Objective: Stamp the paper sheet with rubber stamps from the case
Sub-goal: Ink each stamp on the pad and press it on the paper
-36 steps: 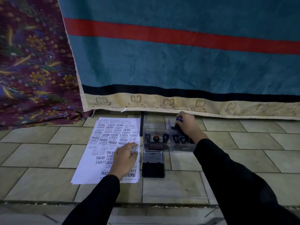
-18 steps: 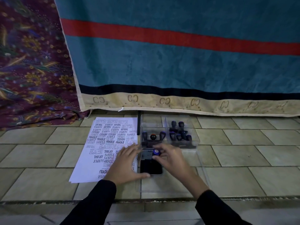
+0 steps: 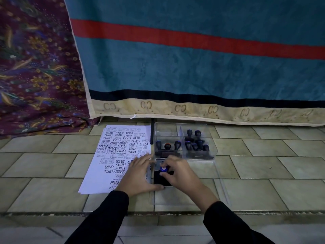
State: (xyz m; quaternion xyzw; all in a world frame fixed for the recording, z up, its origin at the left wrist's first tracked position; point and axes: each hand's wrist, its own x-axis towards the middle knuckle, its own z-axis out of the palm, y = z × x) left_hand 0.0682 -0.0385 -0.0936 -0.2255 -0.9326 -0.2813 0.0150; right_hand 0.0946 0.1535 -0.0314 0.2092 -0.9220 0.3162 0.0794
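A white paper sheet (image 3: 114, 155) covered with stamped words lies on the tiled floor. Right of it stands a clear plastic case (image 3: 186, 143) with several dark-handled rubber stamps in its compartments. In front of the case lies a black ink pad (image 3: 159, 180). My right hand (image 3: 179, 173) grips a blue-topped rubber stamp (image 3: 163, 169) and holds it down on the pad. My left hand (image 3: 139, 175) lies flat with fingers spread, across the paper's right edge, its thumb at the pad's near edge.
A teal cloth (image 3: 193, 67) with a red stripe hangs just behind the case, and a purple patterned fabric (image 3: 35, 67) hangs at the left. The case's clear lid (image 3: 211, 191) lies flat on the tiles at the right of the pad. A black pen (image 3: 152, 131) lies between paper and case.
My right hand took a blue-topped stamp from the case and brought it down to the ink pad. My left hand slid right from the paper to the pad's edge.
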